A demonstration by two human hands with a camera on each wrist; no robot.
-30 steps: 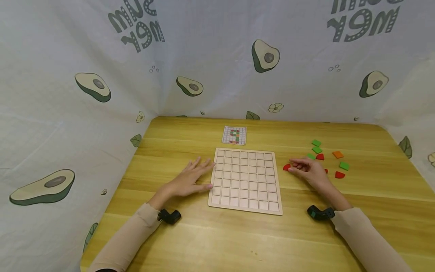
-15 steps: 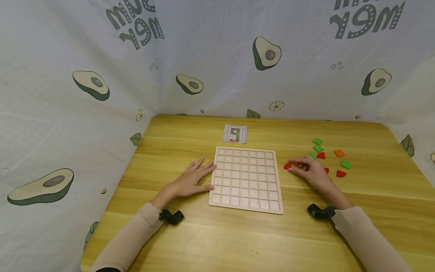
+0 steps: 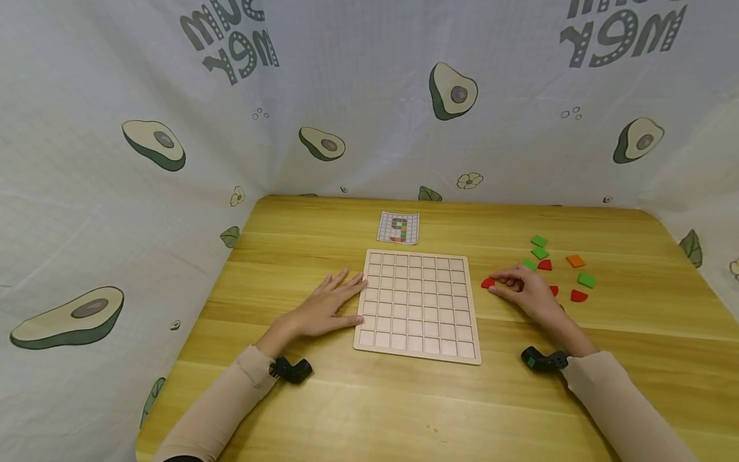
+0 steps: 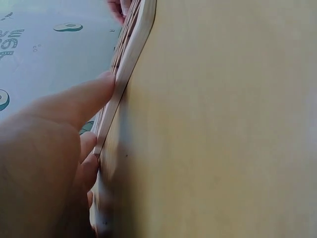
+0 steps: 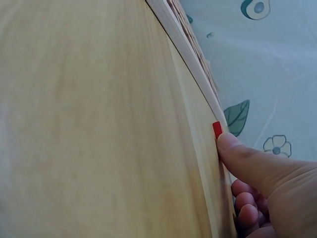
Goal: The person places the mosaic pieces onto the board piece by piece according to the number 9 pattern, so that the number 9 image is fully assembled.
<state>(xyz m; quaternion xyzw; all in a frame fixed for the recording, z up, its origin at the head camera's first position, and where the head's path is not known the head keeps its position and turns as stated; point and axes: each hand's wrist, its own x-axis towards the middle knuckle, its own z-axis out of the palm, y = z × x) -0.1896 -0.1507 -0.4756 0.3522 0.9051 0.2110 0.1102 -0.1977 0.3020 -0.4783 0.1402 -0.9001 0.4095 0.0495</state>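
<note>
A square wooden grid board (image 3: 416,305) lies in the middle of the table, its cells holding no pieces. My left hand (image 3: 323,309) is spread flat at its left side, thumb and fingertips touching the edge; the left wrist view shows the thumb (image 4: 91,94) against the rim. Just right of the board, my right hand (image 3: 528,295) pinches a red quarter-round tile (image 3: 487,282) between thumb and forefinger. In the right wrist view only an end of that red tile (image 5: 217,129) shows past the thumb, close to the table; the forefinger is hidden.
Around the right hand lie several loose tiles: green squares such as one green tile (image 3: 586,280), an orange square (image 3: 575,261), and red quarter-rounds such as one red piece (image 3: 579,296). A patterned card (image 3: 398,228) lies behind the board. A printed curtain (image 3: 369,83) borders the table (image 3: 404,410).
</note>
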